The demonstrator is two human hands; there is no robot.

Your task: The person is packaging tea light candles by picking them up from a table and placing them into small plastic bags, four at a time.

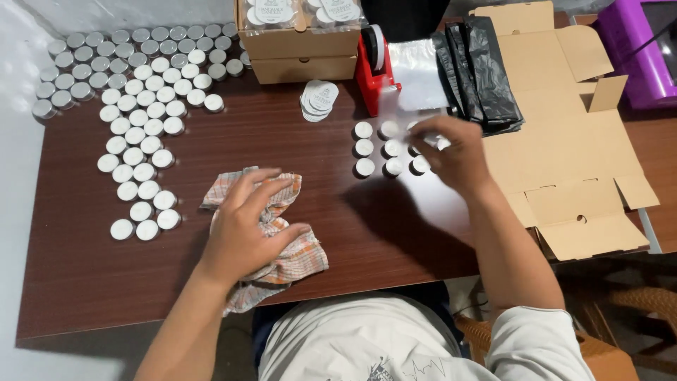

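My left hand (248, 222) lies flat, fingers spread, on a checked orange-and-white cloth (289, 257) near the table's front edge. My right hand (451, 152) reaches over a small block of white tealight candles (364, 148) set in rows at the table's middle, its fingertips pinched on one candle at the block's right side. The hand is blurred and hides part of that block. Many more tealights (134, 134) in silver cups fill the table's left side in rows.
A red tape dispenser (374, 70) and clear plastic bags (419, 74) sit behind the block. Black bags (483, 67), flat cardboard boxes (564, 141), closed cartons (300, 49) and round labels (319, 99) lie at the back. A purple object (638, 49) stands far right.
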